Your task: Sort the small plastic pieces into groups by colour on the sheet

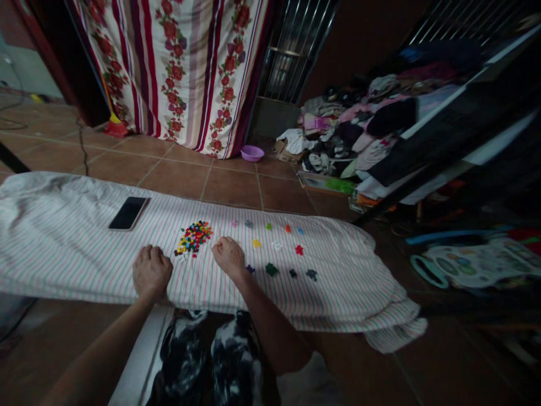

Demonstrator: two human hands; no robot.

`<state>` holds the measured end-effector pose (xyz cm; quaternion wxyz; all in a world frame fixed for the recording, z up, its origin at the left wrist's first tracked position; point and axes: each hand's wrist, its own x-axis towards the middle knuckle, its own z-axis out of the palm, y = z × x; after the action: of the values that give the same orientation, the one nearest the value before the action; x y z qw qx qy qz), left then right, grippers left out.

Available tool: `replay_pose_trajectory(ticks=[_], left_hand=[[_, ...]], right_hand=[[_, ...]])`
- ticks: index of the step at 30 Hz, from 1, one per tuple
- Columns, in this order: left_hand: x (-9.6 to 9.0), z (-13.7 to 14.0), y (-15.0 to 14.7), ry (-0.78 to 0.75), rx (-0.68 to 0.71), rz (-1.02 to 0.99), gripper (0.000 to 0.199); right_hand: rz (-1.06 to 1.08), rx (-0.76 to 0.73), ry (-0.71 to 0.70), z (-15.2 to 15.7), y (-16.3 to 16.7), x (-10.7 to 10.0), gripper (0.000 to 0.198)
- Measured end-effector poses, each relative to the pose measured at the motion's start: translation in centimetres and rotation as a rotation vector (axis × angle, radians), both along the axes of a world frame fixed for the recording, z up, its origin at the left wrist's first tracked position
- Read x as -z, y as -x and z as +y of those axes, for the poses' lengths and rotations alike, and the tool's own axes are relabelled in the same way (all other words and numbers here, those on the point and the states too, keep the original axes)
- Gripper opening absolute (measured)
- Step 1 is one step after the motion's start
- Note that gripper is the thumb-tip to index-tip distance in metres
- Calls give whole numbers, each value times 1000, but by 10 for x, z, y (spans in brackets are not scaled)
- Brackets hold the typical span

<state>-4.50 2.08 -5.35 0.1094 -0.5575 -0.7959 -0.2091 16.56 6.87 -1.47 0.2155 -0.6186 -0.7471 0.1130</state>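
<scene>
A mixed pile of small coloured pieces, like tiny blocks or beads, lies on the striped cloth. My right hand is closed just right of the pile, fingertips bunched together; whatever they may hold is too small to see. Curled on the cloth to the pile's lower left, my left hand hides its fingertips. Small one-colour groups spread out to the right, among them a yellow group, a red group, a dark green group and a grey group. A purple group sits beside my right wrist.
A phone lies on the cloth at the left. Beyond the table are a purple basin, a floral curtain, a red broom and heaped clothes. A dark slanting bar stands by the table's right end.
</scene>
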Motion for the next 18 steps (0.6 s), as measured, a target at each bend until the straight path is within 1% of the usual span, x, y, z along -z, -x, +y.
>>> replay_pose_trajectory(ticks=[3,7,11,14,18], left_hand=[[-3,-1,-2,11,-3,4,30],[-5,-2,-3,18,-16,12,31],[-4,-1,-2,20,-4,23,31],[-3,-1,-1,9,-3,24,31],[-2,0,-1,14,-12,24,31]], right_hand=[[73,23,-81,-3,-23,5,15],[174,40,-182,-7,-61,14,19],[200,109,-250,-14,-103,17,25],[165,197,-275,-22,-132,20,28],[135,304,-239,-34,-162,28,30]])
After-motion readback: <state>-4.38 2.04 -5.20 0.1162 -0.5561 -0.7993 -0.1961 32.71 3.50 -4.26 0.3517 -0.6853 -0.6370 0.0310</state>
